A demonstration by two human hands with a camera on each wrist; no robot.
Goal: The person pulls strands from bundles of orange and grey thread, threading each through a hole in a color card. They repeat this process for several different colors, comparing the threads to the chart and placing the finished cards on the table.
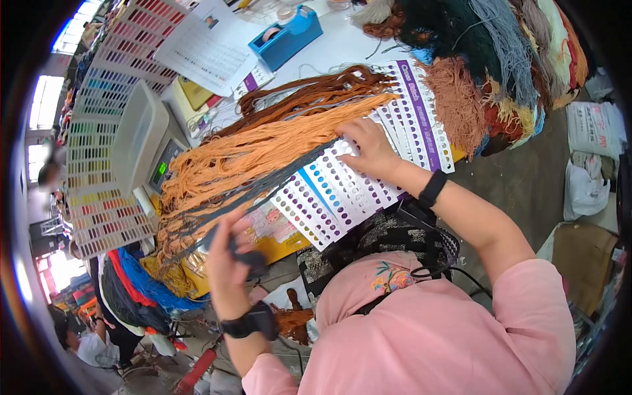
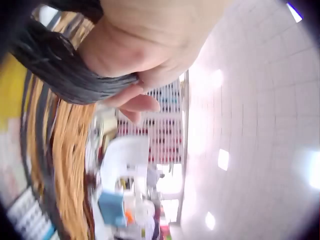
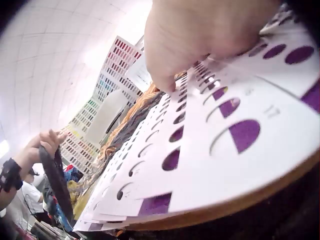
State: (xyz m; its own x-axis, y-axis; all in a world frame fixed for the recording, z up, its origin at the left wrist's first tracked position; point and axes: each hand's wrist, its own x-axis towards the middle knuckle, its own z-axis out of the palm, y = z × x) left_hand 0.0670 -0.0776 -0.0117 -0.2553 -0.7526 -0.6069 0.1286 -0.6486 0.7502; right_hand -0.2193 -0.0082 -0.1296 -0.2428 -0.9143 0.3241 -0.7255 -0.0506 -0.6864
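My left hand (image 1: 230, 263) is raised over the table's near left side, its fingers curled round a looped hank of dark grey yarn (image 2: 70, 75). The right wrist view also shows this left hand (image 3: 37, 152) with the hank hanging down. My right hand (image 1: 372, 150) rests on fanned white cards (image 1: 322, 191) with rows of punched holes, thumb and fingers spread and slightly bent; its fingertips are partly hidden in the right wrist view. Long orange yarn (image 1: 263, 138), dark grey strands (image 1: 263, 181) and brown yarn (image 1: 289, 95) lie beside the cards, running left.
A blue tape dispenser (image 1: 286, 38) and printed sheet (image 1: 207, 49) lie at the back. A scale with a pale tray (image 1: 141, 135) stands left, beside colour charts (image 1: 99, 164). Thick yarn bundles (image 1: 494, 59) hang at the right corner; blue yarn (image 1: 145, 283) hangs at the left.
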